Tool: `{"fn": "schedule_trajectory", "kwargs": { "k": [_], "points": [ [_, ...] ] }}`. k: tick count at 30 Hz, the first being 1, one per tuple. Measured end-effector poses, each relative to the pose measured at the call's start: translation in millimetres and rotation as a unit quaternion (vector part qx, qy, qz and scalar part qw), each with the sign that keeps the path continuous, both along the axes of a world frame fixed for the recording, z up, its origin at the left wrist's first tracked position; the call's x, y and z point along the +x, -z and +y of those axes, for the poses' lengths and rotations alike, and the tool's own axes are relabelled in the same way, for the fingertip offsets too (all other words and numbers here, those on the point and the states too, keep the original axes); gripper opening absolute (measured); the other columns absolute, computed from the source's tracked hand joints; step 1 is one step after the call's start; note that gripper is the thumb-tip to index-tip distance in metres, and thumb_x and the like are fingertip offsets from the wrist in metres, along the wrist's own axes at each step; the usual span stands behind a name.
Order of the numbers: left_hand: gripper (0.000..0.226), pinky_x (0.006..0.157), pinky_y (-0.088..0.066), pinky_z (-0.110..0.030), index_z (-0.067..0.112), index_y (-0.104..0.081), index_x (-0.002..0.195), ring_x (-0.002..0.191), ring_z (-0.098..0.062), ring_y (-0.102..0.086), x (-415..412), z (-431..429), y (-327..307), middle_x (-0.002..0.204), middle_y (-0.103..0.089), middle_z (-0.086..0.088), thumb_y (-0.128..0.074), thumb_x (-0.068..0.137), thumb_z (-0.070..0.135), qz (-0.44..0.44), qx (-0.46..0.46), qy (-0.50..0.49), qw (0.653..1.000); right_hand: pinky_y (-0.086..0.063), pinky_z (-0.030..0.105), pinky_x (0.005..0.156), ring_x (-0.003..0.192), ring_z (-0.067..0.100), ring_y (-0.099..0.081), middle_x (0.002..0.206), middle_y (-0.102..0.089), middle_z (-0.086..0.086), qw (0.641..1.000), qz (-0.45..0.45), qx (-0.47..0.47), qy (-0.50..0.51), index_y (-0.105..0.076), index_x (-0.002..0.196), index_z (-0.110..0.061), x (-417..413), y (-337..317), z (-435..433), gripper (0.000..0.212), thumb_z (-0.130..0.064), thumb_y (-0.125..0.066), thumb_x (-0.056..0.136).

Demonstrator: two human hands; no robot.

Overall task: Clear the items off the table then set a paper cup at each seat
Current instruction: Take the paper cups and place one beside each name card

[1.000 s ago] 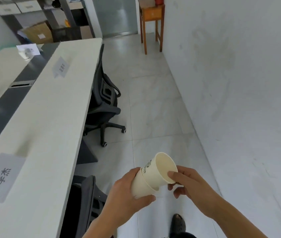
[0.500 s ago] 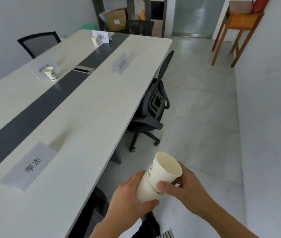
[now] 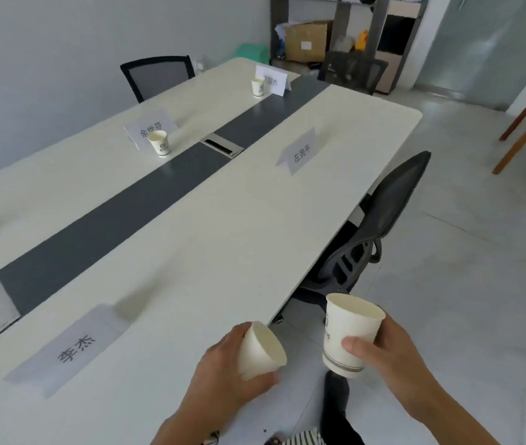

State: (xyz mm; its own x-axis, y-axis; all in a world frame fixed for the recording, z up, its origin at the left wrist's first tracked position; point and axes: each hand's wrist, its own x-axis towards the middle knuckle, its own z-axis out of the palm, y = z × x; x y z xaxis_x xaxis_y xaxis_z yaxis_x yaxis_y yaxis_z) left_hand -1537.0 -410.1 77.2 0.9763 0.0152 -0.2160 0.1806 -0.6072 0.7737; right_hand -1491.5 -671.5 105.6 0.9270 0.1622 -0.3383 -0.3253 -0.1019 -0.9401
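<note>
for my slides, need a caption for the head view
Left hand and right hand each hold a paper cup beside the table.

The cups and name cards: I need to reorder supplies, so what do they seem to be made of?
Cup in the right hand: seemingly paper, matte off-white, with a rolled rim, printed logo and grey bands. Cup in the left hand: the same matte paper look, plain side showing. Name card nearby: apparently folded white paper or thin card, printed black characters.
</note>
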Motion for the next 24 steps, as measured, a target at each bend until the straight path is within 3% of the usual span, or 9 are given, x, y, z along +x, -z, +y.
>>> {"fn": "schedule_trajectory", "kwargs": {
  "k": [6,11,14,18,24],
  "points": [
    [0.058,0.067,-0.052,-0.014,0.051,-0.051,0.104,0.087,0.004,-0.061,38,18,4,0.092,-0.069,0.016,-0.08,0.053,0.054,0.033,-0.014,-0.173,0.984,-0.054,0.018,0.061,0.08,0.011,-0.071,0.09,-0.076,-0.003,0.99,0.038,-0.021,-0.131,-0.064,0.107,-0.022,109,17,3,0.067,-0.039,-0.072,0.043],
    [0.06,0.065,-0.05,-0.011,0.051,-0.052,0.104,0.087,0.004,-0.061,62,10,-7,0.093,-0.066,0.027,-0.08,0.051,0.055,0.026,-0.024,-0.296,0.955,-0.054,0.041,0.067,0.082,0.032,-0.073,0.085,-0.075,0.014,0.963,0.051,-0.054,-0.26,-0.063,0.105,-0.016,195,24,29,0.061,-0.038,-0.071,0.049],
    [0.059,0.065,-0.052,-0.014,0.052,-0.051,0.104,0.088,0.002,-0.06,55,6,-8,0.1,-0.061,0.034,-0.08,0.053,0.057,0.024,-0.034,-0.367,0.929,-0.051,0.036,0.059,0.074,0.029,-0.071,0.084,-0.071,0.018,0.932,0.071,-0.081,-0.346,-0.064,0.101,-0.015,228,26,59,0.058,-0.041,-0.072,0.05],
    [0.06,0.06,-0.052,-0.018,0.048,-0.053,0.104,0.078,-0.002,-0.063,30,6,-5,0.091,-0.064,0.03,-0.078,0.05,0.056,0.039,-0.039,-0.472,0.88,-0.052,0.029,0.055,0.067,0.026,-0.071,0.075,-0.07,0.007,0.893,0.088,-0.076,-0.435,-0.065,0.102,-0.016,246,28,108,0.058,-0.05,-0.075,0.056],
    [0.063,0.059,-0.051,-0.015,0.046,-0.053,0.103,0.079,0.004,-0.062,0,40,8,0.092,-0.062,0.037,-0.075,0.046,0.059,0.042,-0.056,-0.56,0.826,-0.054,0.027,0.064,0.072,0.025,-0.071,0.086,-0.07,0.004,0.854,0.111,-0.075,-0.503,-0.061,0.114,-0.032,236,47,190,0.049,-0.052,-0.067,0.069]
  ]
}}
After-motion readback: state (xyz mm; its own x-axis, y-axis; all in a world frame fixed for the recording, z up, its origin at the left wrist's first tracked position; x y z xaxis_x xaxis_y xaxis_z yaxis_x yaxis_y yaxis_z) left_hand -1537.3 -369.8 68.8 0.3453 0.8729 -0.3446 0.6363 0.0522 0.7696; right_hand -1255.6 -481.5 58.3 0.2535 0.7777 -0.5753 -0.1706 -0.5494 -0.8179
